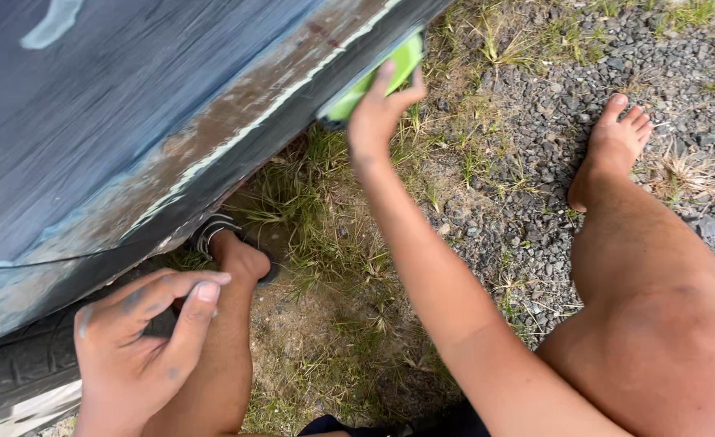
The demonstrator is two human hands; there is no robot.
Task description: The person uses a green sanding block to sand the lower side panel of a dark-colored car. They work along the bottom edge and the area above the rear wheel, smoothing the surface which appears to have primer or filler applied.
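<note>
My right hand (379,113) presses a bright green sanding block (374,77) against the rusty lower edge of a blue-grey car body panel (131,113). The block lies along the sill, where paint is worn to brown and white. My left hand (143,340) hangs loose at the lower left, fingers bent and smeared with grey dust, holding nothing, close to a black tyre (17,380). I am crouched, with my left foot in a sandal (232,251) under the sill and my bare right foot (608,150) on the gravel.
Patchy grass and bare earth (325,267) lie under the car. Grey gravel (536,121) with tufts of dry grass spreads to the right. My right knee (657,324) fills the lower right.
</note>
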